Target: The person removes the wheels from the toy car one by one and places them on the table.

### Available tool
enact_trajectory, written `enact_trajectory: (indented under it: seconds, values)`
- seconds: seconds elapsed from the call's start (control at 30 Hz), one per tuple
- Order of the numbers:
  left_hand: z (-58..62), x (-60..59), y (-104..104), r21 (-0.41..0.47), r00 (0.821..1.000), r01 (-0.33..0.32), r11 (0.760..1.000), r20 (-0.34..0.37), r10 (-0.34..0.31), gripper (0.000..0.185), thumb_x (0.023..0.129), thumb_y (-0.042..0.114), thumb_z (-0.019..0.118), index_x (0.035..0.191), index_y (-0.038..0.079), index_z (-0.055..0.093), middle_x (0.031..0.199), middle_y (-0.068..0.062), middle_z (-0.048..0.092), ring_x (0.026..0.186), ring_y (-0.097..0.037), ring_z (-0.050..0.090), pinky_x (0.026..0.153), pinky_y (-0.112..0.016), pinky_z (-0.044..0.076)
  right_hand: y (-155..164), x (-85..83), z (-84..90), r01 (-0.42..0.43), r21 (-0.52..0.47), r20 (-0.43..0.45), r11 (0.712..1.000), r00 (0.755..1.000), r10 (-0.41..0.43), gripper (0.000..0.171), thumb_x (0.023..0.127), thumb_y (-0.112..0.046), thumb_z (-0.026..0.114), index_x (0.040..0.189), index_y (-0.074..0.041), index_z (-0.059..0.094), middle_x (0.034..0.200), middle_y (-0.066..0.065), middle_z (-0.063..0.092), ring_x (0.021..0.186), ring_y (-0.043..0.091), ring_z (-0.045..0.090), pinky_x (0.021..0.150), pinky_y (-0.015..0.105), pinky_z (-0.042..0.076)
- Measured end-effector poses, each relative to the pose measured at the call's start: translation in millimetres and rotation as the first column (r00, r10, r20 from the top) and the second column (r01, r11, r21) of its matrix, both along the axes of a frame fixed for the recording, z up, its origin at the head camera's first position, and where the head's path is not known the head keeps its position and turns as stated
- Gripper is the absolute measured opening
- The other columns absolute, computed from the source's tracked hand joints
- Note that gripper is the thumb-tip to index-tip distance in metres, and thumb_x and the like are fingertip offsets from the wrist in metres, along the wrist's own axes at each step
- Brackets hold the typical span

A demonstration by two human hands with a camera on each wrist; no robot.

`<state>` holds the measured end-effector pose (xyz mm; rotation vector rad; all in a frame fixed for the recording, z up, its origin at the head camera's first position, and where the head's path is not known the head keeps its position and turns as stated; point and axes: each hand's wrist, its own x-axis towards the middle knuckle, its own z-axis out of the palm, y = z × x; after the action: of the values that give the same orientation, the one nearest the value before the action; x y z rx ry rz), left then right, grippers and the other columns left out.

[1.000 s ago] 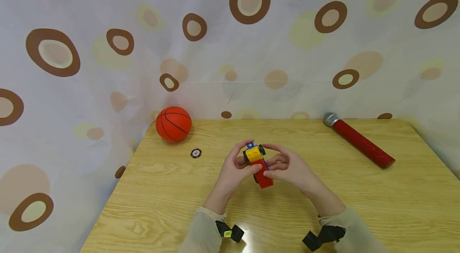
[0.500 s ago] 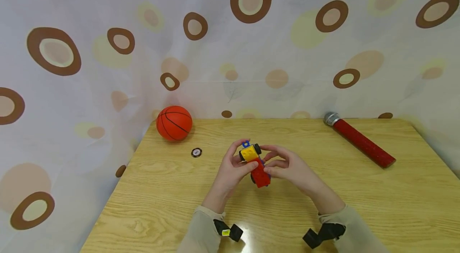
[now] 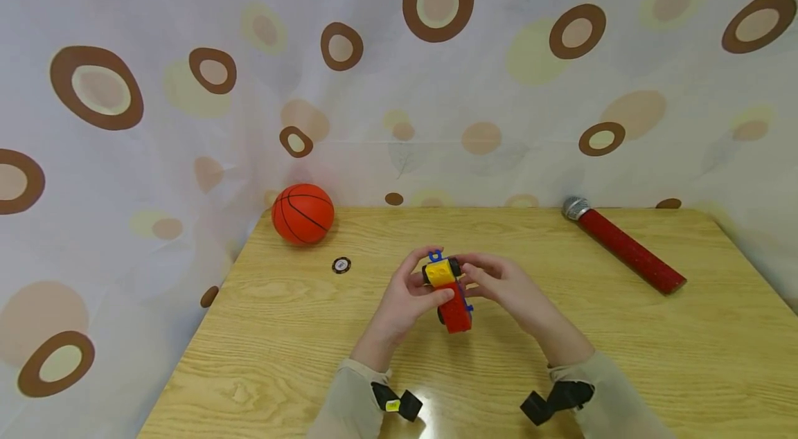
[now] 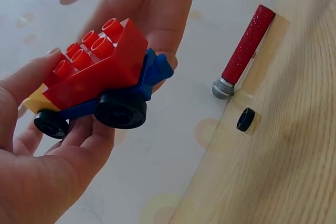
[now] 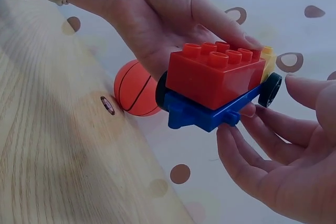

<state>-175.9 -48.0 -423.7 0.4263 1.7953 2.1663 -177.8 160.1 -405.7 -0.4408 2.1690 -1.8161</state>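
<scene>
A toy car (image 3: 450, 293) built of bricks has a red block, a yellow block, a blue base and black wheels. Both hands hold it just above the middle of the table (image 3: 280, 342). My left hand (image 3: 408, 293) grips it with the thumb on the red block and the fingers behind the yellow end. My right hand (image 3: 495, 281) pinches it from the other side, near the yellow end and a wheel. The left wrist view shows the car (image 4: 97, 72) resting on my left fingers (image 4: 79, 145). In the right wrist view my right fingers (image 5: 252, 156) curl under the blue base (image 5: 202, 114).
An orange basketball (image 3: 302, 214) sits at the table's back left, with a small black-and-white disc (image 3: 341, 264) just in front of it. A red microphone (image 3: 623, 248) with a silver head lies at the back right. A spotted curtain (image 3: 399, 79) hangs behind.
The car has tipped and shifted a little down and right between the hands. My right fingers have closed in over the yellow end. Nothing else moved.
</scene>
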Motion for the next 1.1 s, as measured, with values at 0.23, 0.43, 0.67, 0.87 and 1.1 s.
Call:
enact_trajectory:
  seconds: [0.23, 0.43, 0.67, 0.87, 1.1]
  values:
    - [-1.6, -0.5, 1.6, -0.03, 1.0, 0.017, 0.999, -0.01, -0.017, 0.065, 0.089, 0.0, 0.07, 0.144, 0.021, 0.045, 0.123, -0.026, 0.064, 0.107, -0.03, 0.069, 0.095, -0.042, 0.055, -2.5, -0.6, -1.1, 0.017, 0.033, -0.006, 0.999, 1.0, -0.017, 0.051, 0.104, -0.027, 0.052, 0.137, 0.011, 0.049, 0.129, 0.027, 0.059, 0.107, 0.026, 0.064, 0.094, 0.038, 0.056]
    - [-1.8, -1.0, 2.7, -0.041, 1.0, 0.009, 0.999, 0.004, -0.009, 0.063, 0.087, -0.001, 0.071, 0.144, 0.014, 0.047, 0.122, -0.023, 0.065, 0.106, -0.028, 0.07, 0.095, -0.039, 0.056, -2.8, 1.4, 0.5, 0.034, 0.051, -0.019, 0.998, 0.999, -0.033, 0.048, 0.103, -0.028, 0.054, 0.134, 0.01, 0.051, 0.129, 0.026, 0.06, 0.107, 0.028, 0.066, 0.098, 0.045, 0.054]
    - [-2.7, -0.5, 2.6, -0.077, 1.0, 0.016, 0.997, 0.007, -0.016, 0.062, 0.088, 0.0, 0.071, 0.144, 0.008, 0.046, 0.127, -0.023, 0.062, 0.111, -0.029, 0.067, 0.098, -0.039, 0.054, -0.9, 3.0, 4.4, 0.037, 0.078, -0.038, 0.996, 0.999, -0.034, 0.043, 0.102, -0.026, 0.057, 0.127, 0.009, 0.056, 0.123, 0.024, 0.063, 0.102, 0.025, 0.068, 0.097, 0.04, 0.055]
    - [-2.4, -0.1, 3.9, -0.099, 0.999, 0.046, 0.994, -0.011, -0.047, 0.061, 0.091, 0.002, 0.069, 0.145, 0.012, 0.044, 0.133, -0.021, 0.059, 0.118, -0.032, 0.063, 0.101, -0.04, 0.052, 0.3, 4.1, 5.1, 0.058, 0.074, -0.043, 0.996, 0.998, -0.055, 0.042, 0.101, -0.025, 0.059, 0.125, 0.009, 0.057, 0.12, 0.023, 0.065, 0.099, 0.023, 0.068, 0.095, 0.039, 0.055]
    - [-4.3, -0.1, 3.2, -0.097, 0.996, 0.082, 0.992, -0.033, -0.086, 0.058, 0.094, 0.003, 0.066, 0.146, 0.01, 0.042, 0.135, -0.023, 0.057, 0.118, -0.037, 0.063, 0.1, -0.043, 0.052, 1.3, 3.3, 3.2, 0.091, 0.102, -0.034, 0.991, 0.996, -0.088, 0.038, 0.1, -0.024, 0.061, 0.122, 0.007, 0.06, 0.116, 0.02, 0.066, 0.097, 0.023, 0.066, 0.089, 0.033, 0.056]
